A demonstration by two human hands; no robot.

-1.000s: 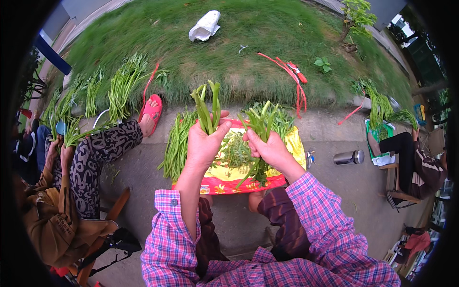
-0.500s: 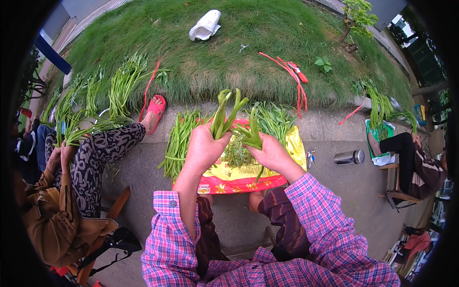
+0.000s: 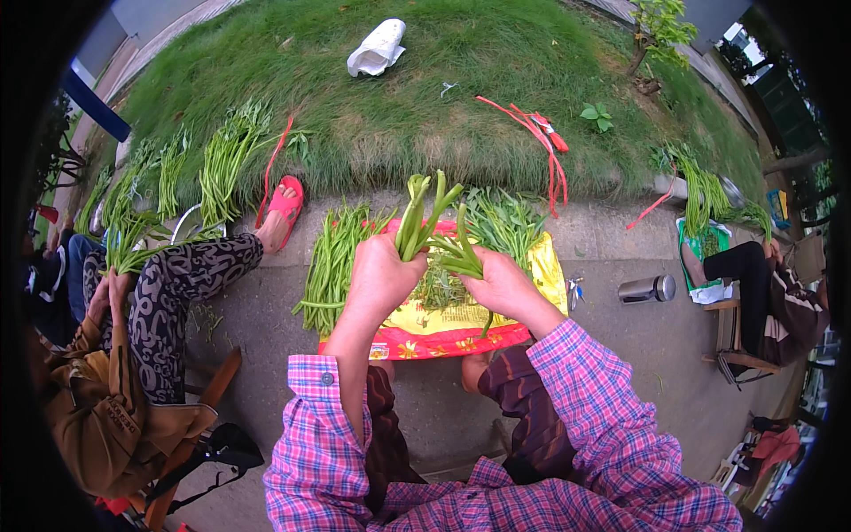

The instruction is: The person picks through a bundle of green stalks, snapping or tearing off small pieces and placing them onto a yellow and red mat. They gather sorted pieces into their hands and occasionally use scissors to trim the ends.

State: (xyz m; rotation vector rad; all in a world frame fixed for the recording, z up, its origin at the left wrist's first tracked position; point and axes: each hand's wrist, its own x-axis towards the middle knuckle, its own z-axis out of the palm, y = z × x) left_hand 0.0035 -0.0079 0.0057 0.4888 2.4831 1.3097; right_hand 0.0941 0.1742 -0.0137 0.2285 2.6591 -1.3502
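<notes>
Your left hand (image 3: 383, 277) is clenched around a bunch of green stalks (image 3: 424, 213), held upright above the yellow-and-red mat (image 3: 461, 326); your right hand (image 3: 501, 285) grasps a few bent stalks (image 3: 461, 255) just beside it, also over the mat. The stalks look light, slender and pliant, likely to kink or snap if pinched; grip them low, near the cut ends, with an even, loose fist.
</notes>
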